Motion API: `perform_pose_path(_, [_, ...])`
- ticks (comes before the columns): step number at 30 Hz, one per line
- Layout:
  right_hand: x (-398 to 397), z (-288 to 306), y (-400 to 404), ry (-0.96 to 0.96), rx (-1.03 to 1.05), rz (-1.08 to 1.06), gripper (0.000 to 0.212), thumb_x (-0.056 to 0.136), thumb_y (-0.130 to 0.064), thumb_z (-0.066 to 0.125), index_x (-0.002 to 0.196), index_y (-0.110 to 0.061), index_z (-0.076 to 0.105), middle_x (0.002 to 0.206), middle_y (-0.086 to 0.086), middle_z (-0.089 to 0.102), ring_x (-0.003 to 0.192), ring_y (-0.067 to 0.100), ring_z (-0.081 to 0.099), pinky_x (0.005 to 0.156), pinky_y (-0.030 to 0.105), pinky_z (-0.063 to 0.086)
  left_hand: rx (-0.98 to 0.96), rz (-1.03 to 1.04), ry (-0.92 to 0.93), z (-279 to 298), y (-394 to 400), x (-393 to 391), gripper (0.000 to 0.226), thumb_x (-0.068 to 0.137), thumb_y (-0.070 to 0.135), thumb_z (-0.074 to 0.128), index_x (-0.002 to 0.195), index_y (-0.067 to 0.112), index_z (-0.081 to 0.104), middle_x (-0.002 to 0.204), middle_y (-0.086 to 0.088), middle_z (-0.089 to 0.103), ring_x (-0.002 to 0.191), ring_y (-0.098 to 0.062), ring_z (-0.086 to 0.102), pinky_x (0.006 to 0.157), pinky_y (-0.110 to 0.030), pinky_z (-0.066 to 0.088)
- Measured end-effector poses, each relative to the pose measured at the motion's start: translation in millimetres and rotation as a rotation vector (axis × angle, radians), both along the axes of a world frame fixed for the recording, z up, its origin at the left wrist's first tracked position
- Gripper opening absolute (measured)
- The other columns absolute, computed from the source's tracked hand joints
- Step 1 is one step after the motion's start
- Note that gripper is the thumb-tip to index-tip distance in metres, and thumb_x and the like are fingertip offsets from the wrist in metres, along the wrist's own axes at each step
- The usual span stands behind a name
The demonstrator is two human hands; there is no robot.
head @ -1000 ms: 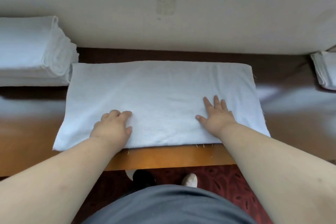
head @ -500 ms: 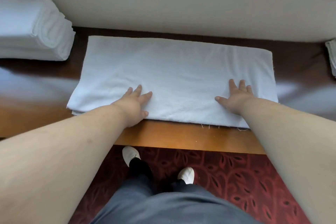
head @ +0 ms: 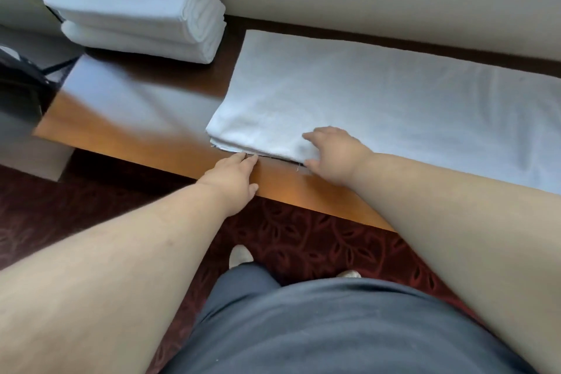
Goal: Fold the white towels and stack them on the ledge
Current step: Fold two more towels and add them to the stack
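Resting flat on the towel (head: 379, 94), the right hand (head: 337, 152) lies loose near its left end; the left hand's (head: 233, 176) straight fingers touch its near edge. Folded towels (head: 136, 3) sit stacked far left.

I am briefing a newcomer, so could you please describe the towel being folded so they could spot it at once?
Find the long wooden ledge below the pale wall. The towel being folded lies spread flat along it, with the left hand and right hand at its near left corner. Unlike the stack of folded towels further left, it is one long, low strip.
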State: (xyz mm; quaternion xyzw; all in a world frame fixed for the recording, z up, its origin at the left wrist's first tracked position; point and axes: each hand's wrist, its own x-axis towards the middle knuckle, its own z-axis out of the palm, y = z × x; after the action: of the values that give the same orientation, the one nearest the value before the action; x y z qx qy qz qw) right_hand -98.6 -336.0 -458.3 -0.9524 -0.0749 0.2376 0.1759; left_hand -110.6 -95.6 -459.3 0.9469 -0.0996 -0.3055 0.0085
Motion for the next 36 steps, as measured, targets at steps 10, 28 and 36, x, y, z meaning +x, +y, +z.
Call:
perform_pose_path(10, [39.9, 5.0, 124.8, -0.075, 0.001, -0.041, 0.046, 0.093, -0.041, 0.058, 0.136, -0.028, 0.052, 0.131, -0.001, 0.052, 0.126, 0.024, 0.045, 0.098, 0.041, 0.046, -0.194, 0.031, -0.184, -11.0, 67.5, 42.9, 0.043, 0.093, 0.029, 0.048, 0.136, 0.024, 0.048, 0.14, -0.002, 0.044, 0.128, -0.025, 0.041, 0.103, -0.038, 0.038])
perform_pose_path(28, [43.0, -13.4, 166.5, -0.158, -0.029, -0.125, 0.033, 0.092, -0.019, 0.045, 0.119, -0.025, 0.062, 0.109, -0.001, 0.06, 0.108, 0.023, 0.051, 0.09, 0.035, 0.043, -0.218, -0.483, -0.293, -29.8, 116.9, 77.8, 0.038, 0.095, 0.03, 0.044, 0.131, 0.02, 0.047, 0.137, 0.0, 0.045, 0.121, -0.025, 0.042, 0.1, -0.036, 0.038])
perform_pose_path(36, [43.9, -16.6, 170.9, -0.08, 0.029, -0.089, 0.034, 0.103, -0.029, 0.043, 0.132, -0.031, 0.06, 0.124, -0.004, 0.06, 0.117, 0.024, 0.05, 0.1, 0.038, 0.042, -0.654, 0.475, 0.055, -12.8, 86.9, 122.3, 0.035, 0.095, 0.036, 0.044, 0.129, 0.03, 0.051, 0.104, 0.006, 0.062, 0.084, -0.012, 0.059, 0.07, -0.025, 0.041])
